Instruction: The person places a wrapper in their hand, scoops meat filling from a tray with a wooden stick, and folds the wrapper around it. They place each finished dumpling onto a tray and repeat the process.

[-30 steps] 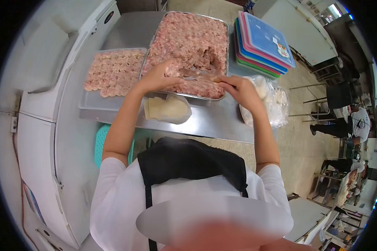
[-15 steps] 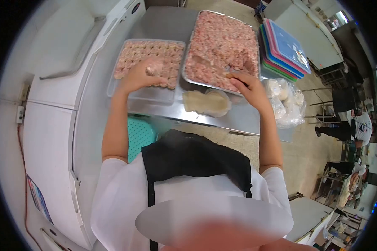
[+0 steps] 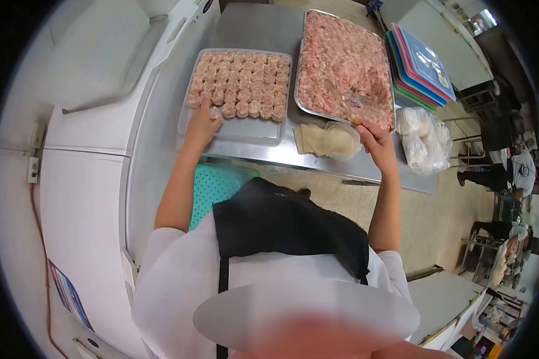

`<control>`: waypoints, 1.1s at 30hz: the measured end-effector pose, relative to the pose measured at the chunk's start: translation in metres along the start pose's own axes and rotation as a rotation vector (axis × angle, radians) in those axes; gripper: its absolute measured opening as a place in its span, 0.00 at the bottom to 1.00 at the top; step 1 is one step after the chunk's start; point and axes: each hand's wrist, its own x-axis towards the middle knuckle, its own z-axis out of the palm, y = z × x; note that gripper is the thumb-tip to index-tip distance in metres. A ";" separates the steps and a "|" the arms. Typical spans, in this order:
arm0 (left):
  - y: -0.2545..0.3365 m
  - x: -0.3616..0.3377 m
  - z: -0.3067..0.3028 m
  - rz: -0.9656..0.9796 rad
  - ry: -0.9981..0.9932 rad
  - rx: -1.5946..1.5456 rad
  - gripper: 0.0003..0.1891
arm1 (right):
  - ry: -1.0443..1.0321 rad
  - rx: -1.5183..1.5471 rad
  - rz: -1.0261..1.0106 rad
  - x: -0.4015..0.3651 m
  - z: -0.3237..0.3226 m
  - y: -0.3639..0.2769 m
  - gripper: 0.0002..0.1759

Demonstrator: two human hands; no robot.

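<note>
Dumpling (image 3: 215, 112) pinched in the left hand (image 3: 203, 127), just beside the dumpling rows (image 3: 248, 84); tool (image 3: 357, 121) pinched in right hand (image 3: 378, 145).

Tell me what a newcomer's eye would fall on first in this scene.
Probably the broad mass of pink minced meat in the metal tray. Next might come the neat rows of dumplings in the clear tray to its left, with the left hand at their near edge. The stack of coloured plastic lids, right of the meat, stands out too.
</note>
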 end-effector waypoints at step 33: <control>0.277 -0.044 0.108 0.433 -0.259 -0.247 0.10 | -0.042 -1.359 -0.689 0.214 -0.162 0.082 0.09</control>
